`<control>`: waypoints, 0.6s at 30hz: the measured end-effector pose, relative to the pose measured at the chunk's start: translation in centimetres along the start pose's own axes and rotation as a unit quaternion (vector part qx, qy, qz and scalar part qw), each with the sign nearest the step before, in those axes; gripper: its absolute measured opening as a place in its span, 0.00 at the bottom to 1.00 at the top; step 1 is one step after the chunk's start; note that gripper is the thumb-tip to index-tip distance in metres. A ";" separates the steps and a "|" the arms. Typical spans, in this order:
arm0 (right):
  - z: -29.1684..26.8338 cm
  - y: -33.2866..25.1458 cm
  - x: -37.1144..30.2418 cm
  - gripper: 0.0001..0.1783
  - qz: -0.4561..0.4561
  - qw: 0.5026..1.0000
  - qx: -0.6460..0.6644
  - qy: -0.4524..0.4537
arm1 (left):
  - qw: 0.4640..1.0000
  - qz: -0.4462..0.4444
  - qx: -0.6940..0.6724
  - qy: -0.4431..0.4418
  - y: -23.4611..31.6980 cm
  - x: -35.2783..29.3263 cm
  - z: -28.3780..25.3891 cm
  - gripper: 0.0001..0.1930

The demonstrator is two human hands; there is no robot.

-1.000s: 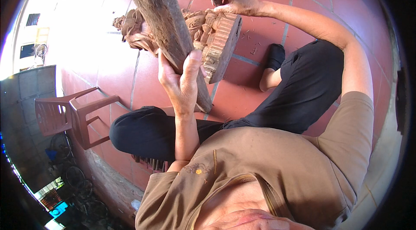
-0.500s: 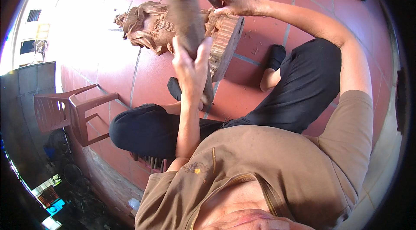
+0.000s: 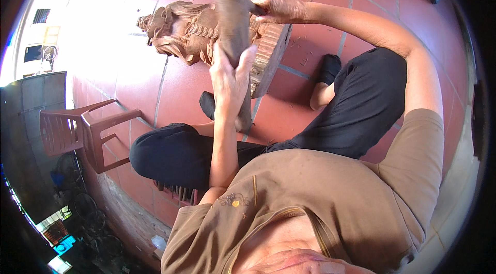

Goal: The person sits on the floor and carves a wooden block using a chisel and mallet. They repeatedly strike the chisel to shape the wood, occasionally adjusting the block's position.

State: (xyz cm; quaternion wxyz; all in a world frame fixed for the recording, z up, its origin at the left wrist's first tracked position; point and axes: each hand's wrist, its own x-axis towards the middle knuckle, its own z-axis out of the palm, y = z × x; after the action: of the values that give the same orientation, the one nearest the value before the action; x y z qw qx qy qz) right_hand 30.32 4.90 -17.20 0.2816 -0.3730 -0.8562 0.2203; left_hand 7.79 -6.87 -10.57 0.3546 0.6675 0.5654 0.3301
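Observation:
My left hand (image 3: 227, 80) is wrapped round a long, club-like wooden mallet (image 3: 232, 21), whose far end is blurred. Beyond it, my right hand (image 3: 279, 7) grips a short tool with a round wooden handle (image 3: 256, 9), probably a chisel. The mallet's head crosses in front of that handle, and whether they touch I cannot tell. Under both tools a carved brown wooden statue (image 3: 181, 34) lies on its side on the floor, its detailed top toward the left. Its ridged base (image 3: 268, 41) is nearest my right hand. The mallet hides the statue's middle, and the tool's working end is hidden.
My legs in black trousers (image 3: 356, 103) spread on either side of the base. A brown plastic chair (image 3: 98, 129) stands at the left on red floor tiles (image 3: 181, 93). Wood chips (image 3: 302, 59) lie right of the statue. Several tool handles (image 3: 178, 191) show below my left knee.
The mallet has swung to the right, so its head now overlaps the tool's handle. My right hand has shifted slightly lower, and the statue stays in place.

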 end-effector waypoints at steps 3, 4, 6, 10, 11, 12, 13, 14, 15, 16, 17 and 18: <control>-0.1 -0.1 0.0 0.14 0.013 1.000 0.006 -0.015 | 0.989 -0.042 -0.139 -0.024 -2.1 0.2 -0.4 0.19; -0.5 0.1 0.0 0.13 0.028 0.999 0.018 -0.011 | 0.969 -0.088 -0.225 -0.060 -2.5 0.5 -0.7 0.18; -0.3 1.6 -0.2 0.13 0.005 0.999 0.030 0.042 | 0.975 -0.058 -0.212 -0.022 -3.0 0.3 -0.1 0.16; -1.1 3.4 -0.9 0.12 0.040 0.997 -0.020 0.060 | 0.970 -0.095 -0.221 -0.033 -2.2 0.0 -0.5 0.17; -1.2 3.5 -1.0 0.12 0.042 0.997 -0.022 0.067 | 0.970 -0.104 -0.214 -0.043 -2.4 0.1 -0.6 0.18; -1.2 3.7 -1.2 0.12 0.044 0.996 -0.024 0.073 | 0.970 -0.090 -0.221 -0.042 -2.3 0.1 -0.2 0.18; -1.2 3.8 -1.3 0.12 0.045 0.996 -0.026 0.079 | 0.970 -0.076 -0.228 -0.041 -2.2 0.2 0.1 0.19; -1.1 3.8 -1.4 0.12 0.052 0.996 -0.003 0.078 | 0.967 -0.082 -0.235 -0.049 -1.7 0.0 0.1 0.19; -0.9 3.7 -1.4 0.12 0.058 0.995 0.019 0.076 | 0.965 -0.088 -0.242 -0.057 -1.3 0.0 0.1 0.19; -0.8 3.7 -1.4 0.12 0.065 0.994 0.041 0.075 | 0.970 -0.057 -0.232 -0.046 -2.2 0.1 0.5 0.19; -0.8 3.6 -1.5 0.13 0.067 0.995 0.038 0.069 | 0.969 -0.063 -0.233 -0.054 -2.0 0.1 0.4 0.18; -0.9 3.5 -1.6 0.13 0.070 0.995 0.036 0.063 | 0.968 -0.069 -0.234 -0.062 -1.6 0.0 0.3 0.18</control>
State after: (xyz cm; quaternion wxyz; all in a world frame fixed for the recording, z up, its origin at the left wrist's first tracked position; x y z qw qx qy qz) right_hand 33.55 6.04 -19.09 0.3321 -0.4349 -0.8001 0.2459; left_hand 7.26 -6.79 -12.06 0.5568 0.5444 0.4946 0.3859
